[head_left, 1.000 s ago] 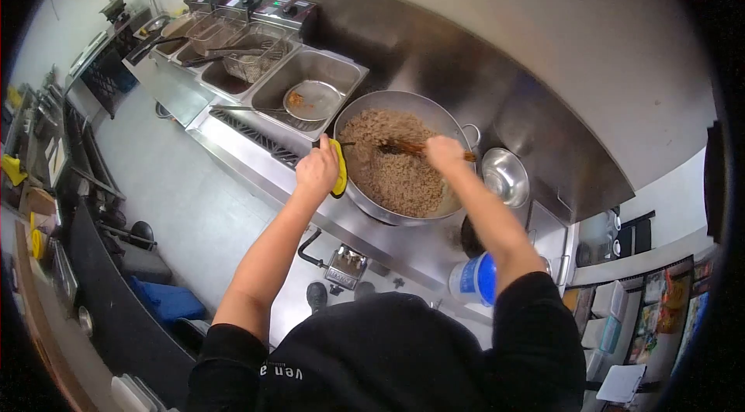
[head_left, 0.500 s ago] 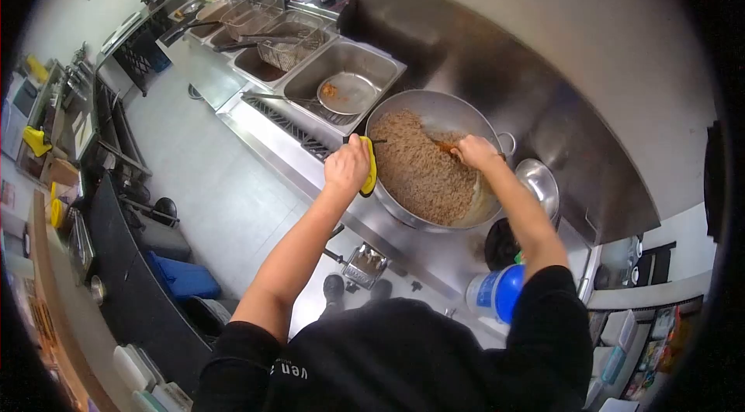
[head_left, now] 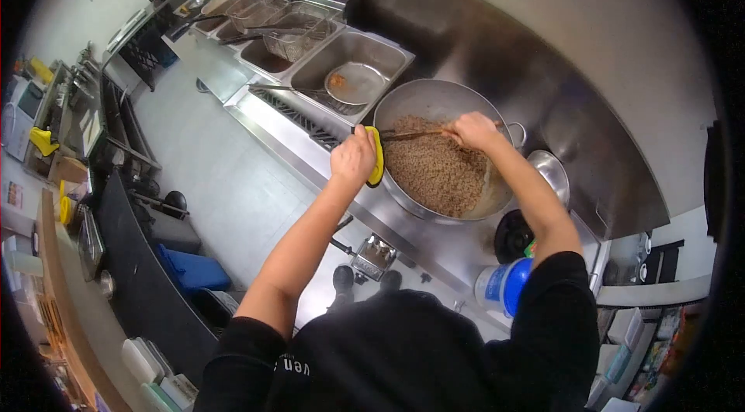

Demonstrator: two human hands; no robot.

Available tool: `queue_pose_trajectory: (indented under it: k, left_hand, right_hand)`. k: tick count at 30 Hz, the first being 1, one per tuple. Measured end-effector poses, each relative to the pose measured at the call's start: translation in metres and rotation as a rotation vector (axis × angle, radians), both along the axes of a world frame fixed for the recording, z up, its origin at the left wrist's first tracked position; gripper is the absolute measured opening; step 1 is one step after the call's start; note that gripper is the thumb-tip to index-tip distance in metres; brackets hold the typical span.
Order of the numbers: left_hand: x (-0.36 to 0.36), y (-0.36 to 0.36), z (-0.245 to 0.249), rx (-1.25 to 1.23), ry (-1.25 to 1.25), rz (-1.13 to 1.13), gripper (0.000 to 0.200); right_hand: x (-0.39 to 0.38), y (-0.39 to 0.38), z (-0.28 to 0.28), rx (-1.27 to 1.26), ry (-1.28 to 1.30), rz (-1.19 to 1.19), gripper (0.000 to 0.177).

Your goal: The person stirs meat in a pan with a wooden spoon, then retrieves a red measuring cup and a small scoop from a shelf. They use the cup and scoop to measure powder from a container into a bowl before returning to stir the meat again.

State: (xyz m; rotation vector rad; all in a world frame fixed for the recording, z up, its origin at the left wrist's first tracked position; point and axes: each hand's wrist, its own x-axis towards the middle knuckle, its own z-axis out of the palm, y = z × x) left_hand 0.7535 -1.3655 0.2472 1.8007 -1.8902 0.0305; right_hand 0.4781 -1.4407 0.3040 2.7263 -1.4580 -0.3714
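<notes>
A wide metal pan (head_left: 428,92) holds a heap of brown, crumbly ground meat (head_left: 442,175). At its left rim, my left hand (head_left: 355,156) is closed around a yellow-and-black grip pad (head_left: 378,157) pressed against the pan's edge; whether a pan handle lies inside is hidden. My right hand (head_left: 473,131) is over the far right part of the pan, fingers wrapped round a brown wooden spatula (head_left: 423,133). The spatula lies almost level across the meat, pointing left, and its far end is hard to make out.
Left of the pan, a steel basin (head_left: 388,63) holds a round strainer (head_left: 358,84) with orange bits. Fryer baskets (head_left: 299,36) stand beyond. A metal bowl (head_left: 549,175) and a blue-and-white tub (head_left: 500,288) are at the right. A steel backsplash (head_left: 535,94) rises behind.
My right hand has moved slightly up, and the spatula has swung to point left across the pan. More bare pan shows at the back. My left hand keeps its hold on the pad.
</notes>
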Motion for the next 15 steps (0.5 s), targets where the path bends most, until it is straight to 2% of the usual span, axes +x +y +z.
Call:
queue_pose_trajectory:
  k: [3, 6, 8, 10, 12, 15]
  left_hand:
    - [0.001, -0.001, 0.002, 0.029, 0.022, 0.005, 0.027]
    - [0.003, -0.003, -0.001, 0.019, 0.009, -0.021, 0.028]
    - [0.002, -0.002, 0.002, 0.03, 0.013, -0.047, 0.028]
    - [0.002, -0.004, 0.002, 0.011, 0.043, -0.078, 0.028]
    - [0.0, -0.006, -0.003, -0.013, 0.028, -0.085, 0.027]
    - [0.005, -0.007, -0.013, -0.102, -0.03, -0.071, 0.028]
  right_hand:
    - [-0.006, 0.06, 0.035, 0.064, 0.016, 0.046, 0.021]
    - [-0.004, 0.116, 0.077, -0.072, 0.099, 0.002, 0.018]
    - [0.015, 0.152, 0.095, 0.089, 0.191, -0.134, 0.017]
    - [0.029, 0.174, 0.069, 0.122, 0.196, -0.166, 0.016]
    - [0.038, 0.169, 0.024, 0.063, 0.093, -0.185, 0.017]
    - [0.02, 0.115, -0.049, -0.082, -0.023, -0.23, 0.017]
